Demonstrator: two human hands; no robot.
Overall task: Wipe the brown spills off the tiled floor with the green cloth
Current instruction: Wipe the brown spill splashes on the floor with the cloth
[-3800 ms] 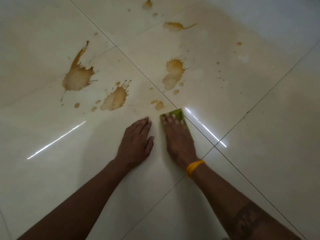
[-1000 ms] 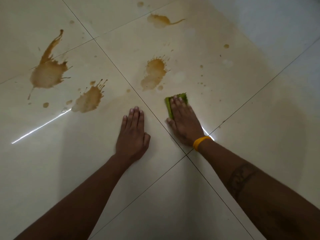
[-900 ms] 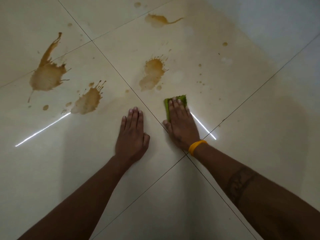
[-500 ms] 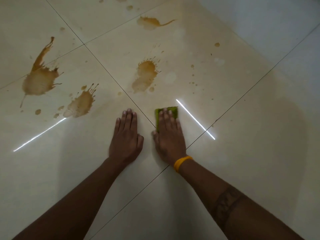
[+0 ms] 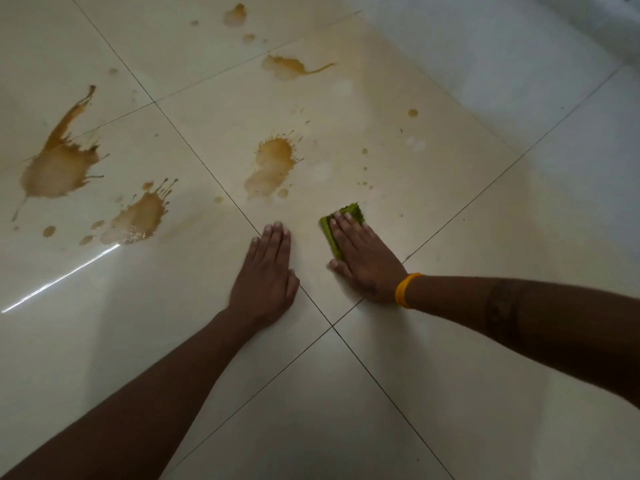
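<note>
My right hand [image 5: 363,261] lies flat, fingers straight, pressing the folded green cloth [image 5: 334,237] onto the cream floor tile; only the cloth's left edge and far end show past my fingers. My left hand [image 5: 266,271] rests flat on the floor beside it, palm down. Brown spills lie beyond both hands: a splat [image 5: 272,166] just past the cloth, a big one [image 5: 59,161] at far left, another [image 5: 142,216] left of my left hand, and a streaked one [image 5: 287,67] further back.
Small brown drops [image 5: 364,168] dot the tile right of the middle splat, and more spots [image 5: 235,15] sit near the top edge. Dark grout lines [image 5: 332,325] cross just below my hands. A bright light reflection [image 5: 59,278] streaks the floor at left.
My right hand has slid the cloth to the right, away from my left hand, and its forearm now comes in more from the right. The left hand has stayed planted.
</note>
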